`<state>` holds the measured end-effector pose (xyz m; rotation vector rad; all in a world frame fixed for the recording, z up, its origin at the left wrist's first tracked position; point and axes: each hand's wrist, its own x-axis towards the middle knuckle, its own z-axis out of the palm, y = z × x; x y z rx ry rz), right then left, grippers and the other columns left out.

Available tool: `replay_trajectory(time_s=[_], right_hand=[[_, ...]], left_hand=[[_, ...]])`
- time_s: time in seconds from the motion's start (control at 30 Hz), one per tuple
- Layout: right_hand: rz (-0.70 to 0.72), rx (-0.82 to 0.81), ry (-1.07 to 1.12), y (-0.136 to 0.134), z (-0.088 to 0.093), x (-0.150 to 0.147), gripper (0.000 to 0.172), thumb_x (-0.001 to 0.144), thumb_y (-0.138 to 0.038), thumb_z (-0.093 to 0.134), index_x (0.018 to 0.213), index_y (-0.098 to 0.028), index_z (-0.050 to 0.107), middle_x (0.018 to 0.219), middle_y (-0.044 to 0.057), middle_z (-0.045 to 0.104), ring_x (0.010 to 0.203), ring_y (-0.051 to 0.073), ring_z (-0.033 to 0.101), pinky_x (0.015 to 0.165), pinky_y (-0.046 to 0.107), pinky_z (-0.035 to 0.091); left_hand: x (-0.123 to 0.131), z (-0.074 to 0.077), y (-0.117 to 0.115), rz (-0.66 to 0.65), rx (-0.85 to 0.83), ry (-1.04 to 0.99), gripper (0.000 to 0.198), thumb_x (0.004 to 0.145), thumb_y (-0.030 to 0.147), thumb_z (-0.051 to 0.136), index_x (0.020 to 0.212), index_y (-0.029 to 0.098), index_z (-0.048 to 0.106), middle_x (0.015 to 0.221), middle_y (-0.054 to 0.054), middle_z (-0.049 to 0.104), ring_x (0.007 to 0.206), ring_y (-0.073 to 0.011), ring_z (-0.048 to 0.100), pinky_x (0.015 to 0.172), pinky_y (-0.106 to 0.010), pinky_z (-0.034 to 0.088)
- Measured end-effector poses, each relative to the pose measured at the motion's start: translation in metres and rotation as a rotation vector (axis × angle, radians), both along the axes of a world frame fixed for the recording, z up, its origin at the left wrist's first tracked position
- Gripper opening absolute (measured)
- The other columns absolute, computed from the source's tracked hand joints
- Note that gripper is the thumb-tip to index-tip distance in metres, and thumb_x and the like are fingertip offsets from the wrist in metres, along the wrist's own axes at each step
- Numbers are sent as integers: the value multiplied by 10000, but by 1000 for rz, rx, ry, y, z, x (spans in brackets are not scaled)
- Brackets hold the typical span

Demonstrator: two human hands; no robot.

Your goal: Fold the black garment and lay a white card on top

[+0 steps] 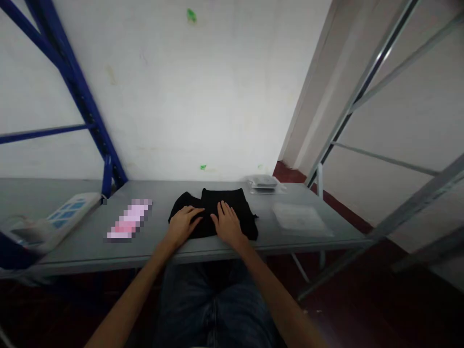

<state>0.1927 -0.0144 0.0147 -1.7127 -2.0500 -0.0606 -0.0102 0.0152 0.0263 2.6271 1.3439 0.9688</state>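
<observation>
A flat grey metal table [224, 246] runs across the lower half of the view, set against a pale wall; near its middle, close to the front edge, lies a folded black cloth garment [232, 205]; both hands rest on it, palms down.

The left hand [183, 223] lies on the garment's 9 o'clock side, fingers spread and flat, nothing gripped; the right hand [228, 223] lies just beside it toward 3 o'clock, fingers extended and pointing to 12 o'clock, likewise pressing flat and grasping nothing; the 2 hands are near each other but apart.

From the garment, at 9 o'clock, a pink oblong object [129, 220], blurred out, lies on the table; further out in the same direction sits a white power strip with blue switches [67, 215]; at 3 o'clock lies a clear flat plastic bag [300, 218]; at 1 o'clock, near the wall, a small stack of clear plastic packets [264, 182].

A blue steel rack frame [87, 108] rises at 10 o'clock; a grey steel rack frame [362, 92] slants up at 2 o'clock; at 6 o'clock, below the table edge, the person's blue jeans [213, 309] show.
</observation>
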Motion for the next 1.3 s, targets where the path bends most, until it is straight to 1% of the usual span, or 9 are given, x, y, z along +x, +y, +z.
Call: replay_trajectory(time_s=[0.17,0.47,0.6,0.7,0.83,0.97,1.03,1.13,1.3], right_hand=[[13,-42,-19,-4,-10,4,655,1079,-456,339,1594,-51,346,1645,205,337,1550,303,284,1256,489,232],[39,-38,-10,-1,-7,7,684,1068,-480,350,1593,-42,339,1636,210,354,1549,291,287,1262,483,211],[25,5,15,-8,2,19,640,1057,-387,390,1583,-25,347,1621,207,390,1534,290,321,1268,477,209],[-21,17,43,-18,16,41,648,994,-309,505,1568,-35,381,1595,214,433,1509,309,365,1241,469,281],[-162,-63,220,-26,38,80,492,997,-229,468,1471,-126,544,1381,162,659,1275,264,624,1070,369,478],[-195,-205,452,-21,47,103,399,1086,-360,369,1235,-213,708,1059,64,787,947,196,760,815,264,561],[-201,-270,539,-17,46,105,438,1095,-429,346,1196,-214,715,1021,52,789,854,179,770,698,232,558],[-227,-341,601,-9,44,104,471,1082,-511,366,1259,-206,678,978,61,792,761,175,770,617,222,547],[-314,-338,464,11,54,96,589,1017,-629,456,1289,-139,639,825,101,785,786,234,774,697,280,562]], left_hand=[[1,0,-9,23,-34,-20,363,973,307,514,1271,293,721,1139,-96,752,1074,-300,643,963,-456,468],[16,8,-13,30,-6,-135,337,957,241,516,1202,303,739,1118,-81,770,1055,-291,685,1055,-468,424],[40,25,-14,65,6,-155,382,991,215,463,1296,273,685,1226,-84,728,1048,-276,697,938,-386,510],[70,40,-16,82,25,-107,401,991,173,453,1318,257,668,1244,-99,708,1029,-272,700,908,-372,523],[114,50,-18,-14,74,8,431,970,120,463,1342,238,646,1257,-125,688,1105,-294,667,1014,-431,483],[134,41,-24,-171,77,-56,511,972,177,519,1476,264,495,1395,-111,607,1260,-282,594,1099,-428,441],[131,30,-27,-103,75,-112,604,927,235,631,1499,262,438,1447,-127,554,1327,-308,536,1111,-448,424],[120,13,-30,121,20,-137,706,852,334,750,1472,224,431,1382,-165,575,1273,-361,543,1030,-481,450],[115,3,-30,203,-83,-95,572,868,443,738,1340,201,526,1196,-155,680,1132,-359,611,960,-467,441]])
